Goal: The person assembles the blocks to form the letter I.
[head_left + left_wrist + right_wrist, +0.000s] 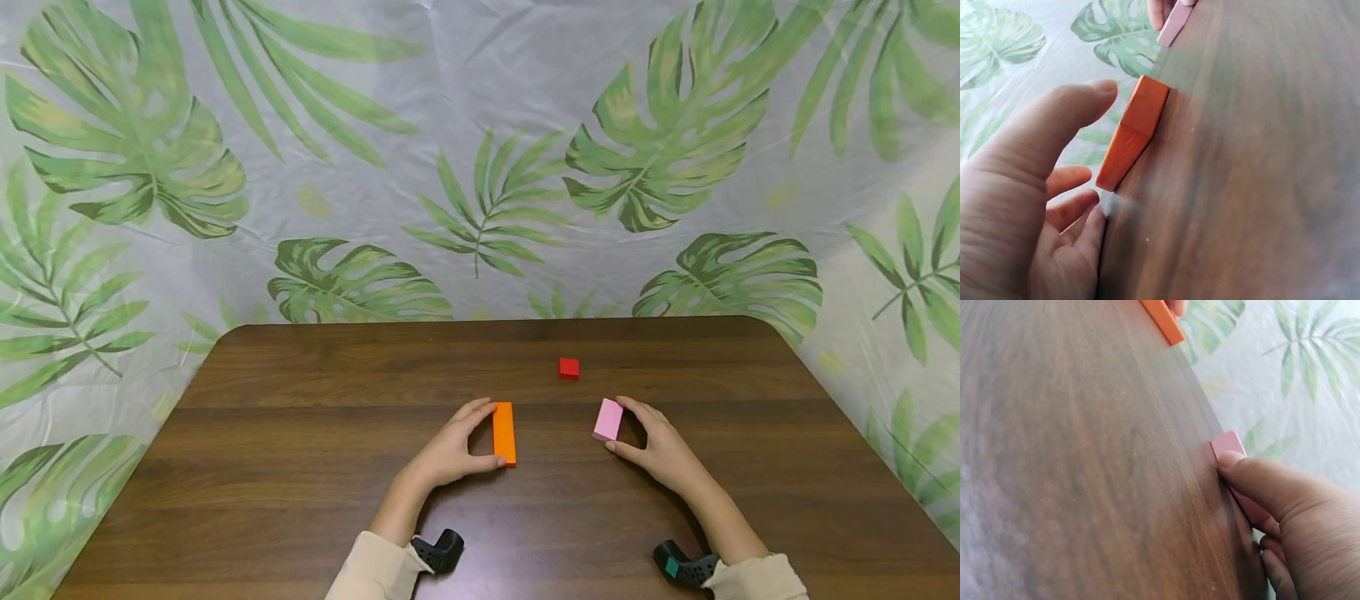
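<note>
The left grip (447, 451) is parted around the orange block (505, 435), thumb not touching; the right grip (663, 446) pinches the pink block (608, 419). Beyond both grips lies a red block (569, 368).

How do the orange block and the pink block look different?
The orange block is clearly longer than the pink block. In the head view, the orange block points nearly straight ahead; the pink block slants rightward. Both are flat-sided and sit on the table.
</note>
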`<state>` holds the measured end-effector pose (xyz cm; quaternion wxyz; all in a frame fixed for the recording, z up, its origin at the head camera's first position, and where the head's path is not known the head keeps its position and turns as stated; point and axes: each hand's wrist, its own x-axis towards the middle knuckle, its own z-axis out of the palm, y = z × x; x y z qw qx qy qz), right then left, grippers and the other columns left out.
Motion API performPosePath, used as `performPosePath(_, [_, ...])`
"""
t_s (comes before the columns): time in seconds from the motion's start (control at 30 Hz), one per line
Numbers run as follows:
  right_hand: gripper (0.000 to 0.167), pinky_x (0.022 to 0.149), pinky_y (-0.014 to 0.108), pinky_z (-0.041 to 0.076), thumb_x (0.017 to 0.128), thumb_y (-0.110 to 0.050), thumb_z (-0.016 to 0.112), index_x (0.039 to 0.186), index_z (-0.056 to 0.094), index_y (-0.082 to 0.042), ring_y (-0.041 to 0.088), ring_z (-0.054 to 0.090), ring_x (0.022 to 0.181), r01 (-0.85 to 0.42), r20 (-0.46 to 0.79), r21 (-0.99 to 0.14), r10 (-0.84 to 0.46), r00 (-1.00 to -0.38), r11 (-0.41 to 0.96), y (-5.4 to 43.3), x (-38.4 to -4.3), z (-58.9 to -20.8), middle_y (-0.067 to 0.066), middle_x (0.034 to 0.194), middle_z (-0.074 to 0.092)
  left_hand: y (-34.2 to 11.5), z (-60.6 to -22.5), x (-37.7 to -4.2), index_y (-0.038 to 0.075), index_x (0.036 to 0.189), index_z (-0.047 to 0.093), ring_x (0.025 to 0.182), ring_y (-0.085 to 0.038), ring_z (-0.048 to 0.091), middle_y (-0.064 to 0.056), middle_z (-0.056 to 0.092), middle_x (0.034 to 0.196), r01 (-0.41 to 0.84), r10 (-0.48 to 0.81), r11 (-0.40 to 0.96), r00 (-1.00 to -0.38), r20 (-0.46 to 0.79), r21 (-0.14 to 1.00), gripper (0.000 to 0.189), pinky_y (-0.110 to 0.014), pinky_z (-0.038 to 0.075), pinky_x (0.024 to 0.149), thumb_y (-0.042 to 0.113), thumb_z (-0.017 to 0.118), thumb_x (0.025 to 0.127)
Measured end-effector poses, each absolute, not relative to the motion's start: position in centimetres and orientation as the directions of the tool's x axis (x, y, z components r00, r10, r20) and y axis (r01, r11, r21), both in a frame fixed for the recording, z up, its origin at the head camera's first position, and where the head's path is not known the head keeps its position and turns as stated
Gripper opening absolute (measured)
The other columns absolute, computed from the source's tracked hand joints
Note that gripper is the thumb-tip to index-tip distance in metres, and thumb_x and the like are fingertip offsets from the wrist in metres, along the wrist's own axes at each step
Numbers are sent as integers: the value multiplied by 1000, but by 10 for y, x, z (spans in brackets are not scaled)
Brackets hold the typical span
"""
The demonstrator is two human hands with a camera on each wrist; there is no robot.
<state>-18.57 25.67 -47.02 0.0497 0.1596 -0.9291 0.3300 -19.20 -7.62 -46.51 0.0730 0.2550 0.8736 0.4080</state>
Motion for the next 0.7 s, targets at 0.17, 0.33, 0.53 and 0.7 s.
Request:
performPosePath(0.17, [74,92,57,28,76,-36,71,132,39,-2,40,32,120,-314,185,-606,-255,-949,730,256,-185,-471,23,130,40,-79,-469,-190,10,135,42,127,-24,28,-7,35,138,415,466,540,-872,151,733,71,-45,28,100,38,70,75])
performPosePath(0.33, [74,93,56,29,76,-36,70,133,38,-2,40,33,121,-313,184,-614,-254,-950,725,257,-185,-471,22,130,40,-78,-469,-189,9,132,45,126,-25,32,-8,42,133,438,466,553,-868,173,708,66,-43,29,100,34,70,76])
performPosePath(0.53, [72,94,54,29,76,-35,71,132,39,-2,37,36,120,-327,211,-638,-250,-945,697,256,-187,-471,20,130,41,-78,-469,-189,10,132,46,124,-23,35,-8,43,132,449,478,559,-861,171,697,64,-41,29,99,34,69,78])
performPosePath(0.7, [69,92,52,32,76,-31,72,131,42,-3,34,42,116,-346,252,-656,-239,-938,670,255,-187,-471,17,129,43,-78,-470,-190,10,131,47,124,-23,35,-6,44,131,456,479,567,-860,175,687,61,-41,28,100,34,68,79])
